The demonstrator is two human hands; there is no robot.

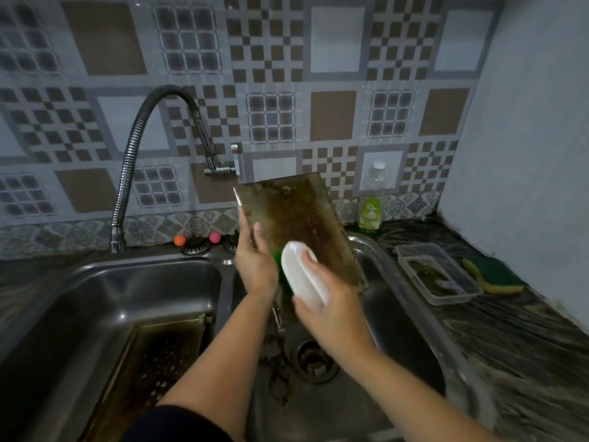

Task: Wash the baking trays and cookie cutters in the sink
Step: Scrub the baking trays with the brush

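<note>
1. Scrubbing is under way: the left hand point(255, 260) grips a grimy baking tray point(296, 224) by its left edge, fingers curled behind it and thumb across the front, holding it tilted up over the right sink basin point(411, 355), probably so dirty water runs down toward the drain point(314, 358).
2. Curled over the white back of a scrubbing brush point(302, 275), the right hand point(331, 311) presses its green bristles against the lower part of the tray's stained face.
3. A second tray point(165, 355), dark and perforated, lies in the left basin point(95, 301), apparently waiting its turn or soaking.
4. The tap point(153, 148) curves over the left basin; I cannot tell whether water is running.
5. A bottle of green dish soap point(371, 208) stands at the wall, just behind the right basin and within easy reach.
6. On the counter point(526, 346) to the right sit a clear plastic container point(436, 272) and a yellow-green sponge point(494, 275).
7. No cookie cutters are clearly visible, so much of the job seems to remain.
</note>
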